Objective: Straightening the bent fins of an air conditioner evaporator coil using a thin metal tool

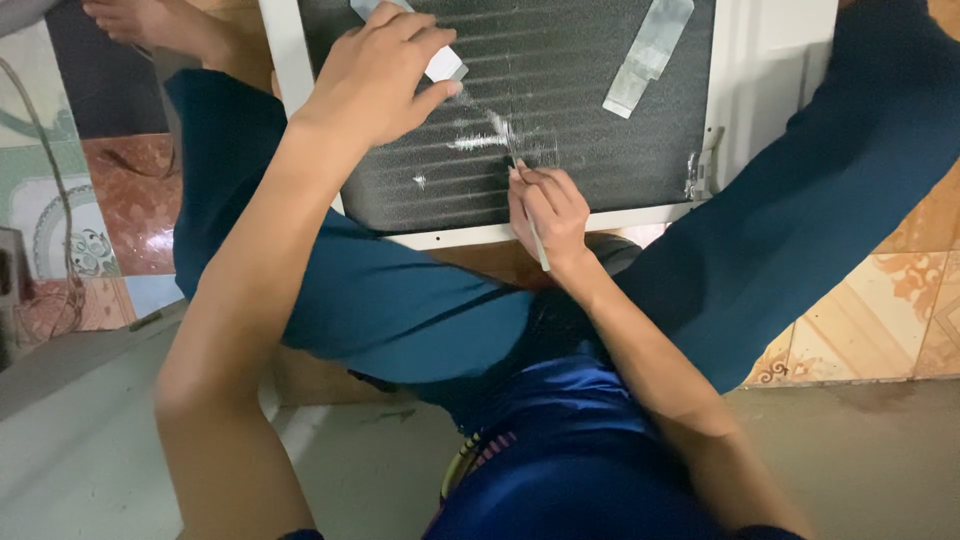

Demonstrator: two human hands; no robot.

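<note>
A dark finned coil panel (580,110) in a white frame (290,60) lies on the floor between my legs. My left hand (375,70) rests on its upper left part, fingers closed on a small white-grey piece (446,64). My right hand (548,210) grips a thin light-coloured tool (538,246) like a pen, its tip on the fins near the lower middle. White scratch marks (480,140) and bent fins show just left of the tip.
A strip of clear tape (648,52) sticks to the panel's upper right. My blue-trousered legs (800,200) flank the panel. Patterned floor tiles (900,300) lie right and left. A cable (60,200) runs at far left. Another person's foot (140,20) is at top left.
</note>
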